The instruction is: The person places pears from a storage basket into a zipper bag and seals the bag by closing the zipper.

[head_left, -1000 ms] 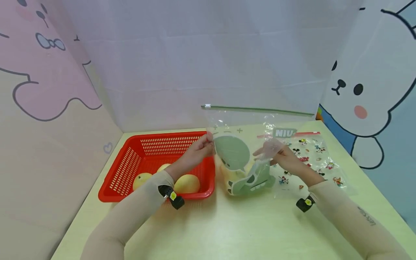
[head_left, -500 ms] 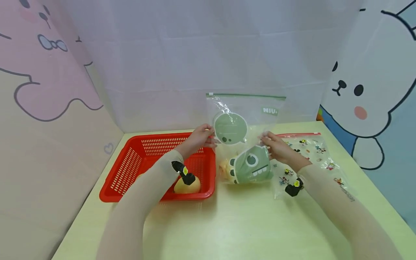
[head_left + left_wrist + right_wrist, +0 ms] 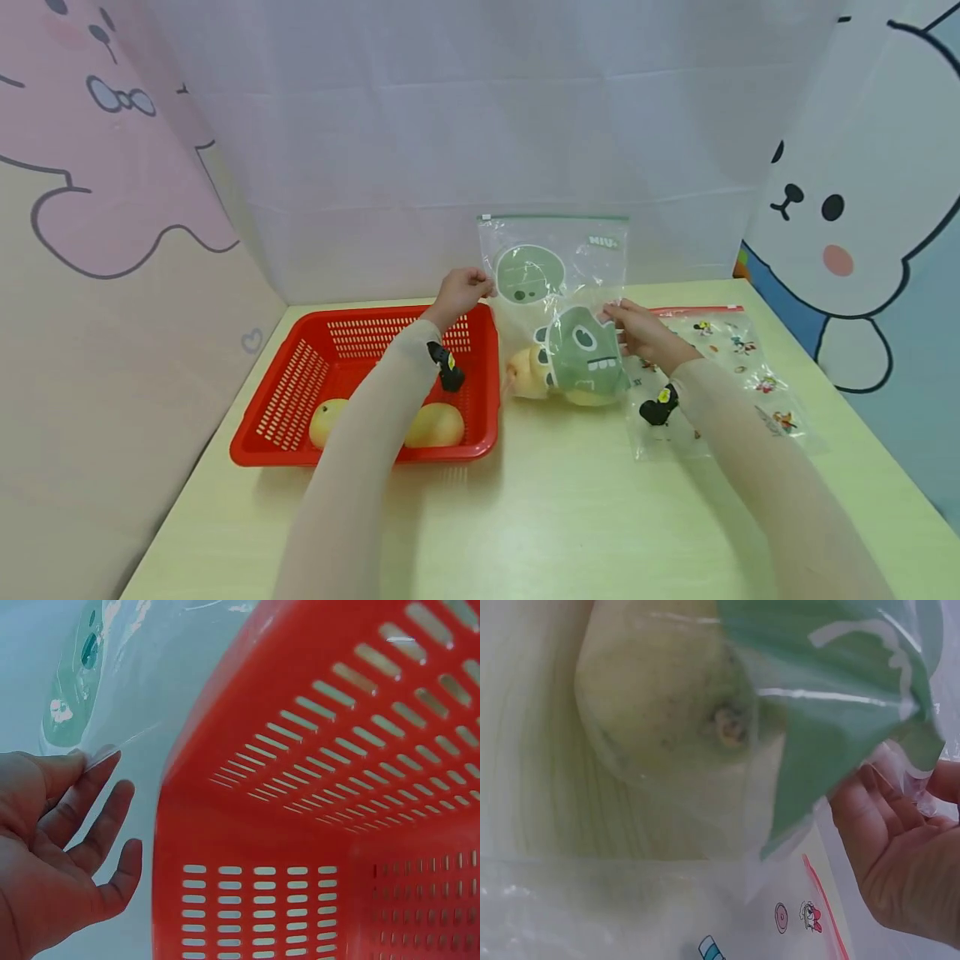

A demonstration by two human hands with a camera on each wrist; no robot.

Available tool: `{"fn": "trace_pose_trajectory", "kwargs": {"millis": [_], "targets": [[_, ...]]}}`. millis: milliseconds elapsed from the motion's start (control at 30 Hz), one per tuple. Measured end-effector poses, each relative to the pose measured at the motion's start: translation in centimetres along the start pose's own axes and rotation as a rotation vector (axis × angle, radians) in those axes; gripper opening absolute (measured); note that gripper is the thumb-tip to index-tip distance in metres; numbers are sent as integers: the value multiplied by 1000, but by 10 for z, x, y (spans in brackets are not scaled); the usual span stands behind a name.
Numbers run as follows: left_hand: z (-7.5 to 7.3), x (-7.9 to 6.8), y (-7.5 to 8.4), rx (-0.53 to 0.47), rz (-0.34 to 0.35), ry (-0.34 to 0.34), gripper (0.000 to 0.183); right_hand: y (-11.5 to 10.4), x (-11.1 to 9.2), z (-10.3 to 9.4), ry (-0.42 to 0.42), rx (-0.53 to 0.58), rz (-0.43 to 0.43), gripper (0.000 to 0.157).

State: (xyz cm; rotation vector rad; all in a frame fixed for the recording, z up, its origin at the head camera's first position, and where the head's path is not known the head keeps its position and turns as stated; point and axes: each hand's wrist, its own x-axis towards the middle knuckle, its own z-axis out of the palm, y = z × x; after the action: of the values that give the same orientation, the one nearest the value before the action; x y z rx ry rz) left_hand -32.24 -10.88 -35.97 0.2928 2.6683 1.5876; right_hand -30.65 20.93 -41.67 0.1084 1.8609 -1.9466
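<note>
A clear zip bag [image 3: 585,275] with a green slider top and green monster print stands upright in the head view, several yellow pear-like fruits [image 3: 529,373] at its bottom. My left hand [image 3: 459,293] pinches the bag's left edge between thumb and index finger; in the left wrist view the other fingers are spread loosely. On the opposite side, my right hand [image 3: 639,332] pinches the right edge beside the monster print. One pale fruit [image 3: 660,697] shows through the plastic in the right wrist view, a brown stub at its end.
A red slotted basket [image 3: 300,450] stands to the left, yellow fruits [image 3: 435,425] inside it, partly behind my left sleeve. A second zip bag [image 3: 742,375] with a red top and cartoon prints lies flat at the right. A white cloth [image 3: 450,150] hangs behind the table [image 3: 525,517].
The bag has straightened from tilted and creased to upright, its top now narrower, and its fruits sit further back. Both hands have moved away from the body, holding its side edges.
</note>
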Motion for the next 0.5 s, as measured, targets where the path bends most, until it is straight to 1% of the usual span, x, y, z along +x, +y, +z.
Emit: {"fn": "trace_pose_trajectory", "kwargs": {"millis": [200,267,333,400,500], "targets": [[0,10,-9,121,-3,48,18,-3,12,0,32,-46,56,14],[0,12,-12,161,-16,55,18,-3,16,1,34,-53,69,15],[0,14,-14,225,-42,65,20,-3,20,1,31,-66,80,17],[1,15,-17,293,-76,74,24,-2,22,1,31,-83,90,24],[3,16,-20,378,-133,78,32,0,24,2,35,-125,105,44]]}}
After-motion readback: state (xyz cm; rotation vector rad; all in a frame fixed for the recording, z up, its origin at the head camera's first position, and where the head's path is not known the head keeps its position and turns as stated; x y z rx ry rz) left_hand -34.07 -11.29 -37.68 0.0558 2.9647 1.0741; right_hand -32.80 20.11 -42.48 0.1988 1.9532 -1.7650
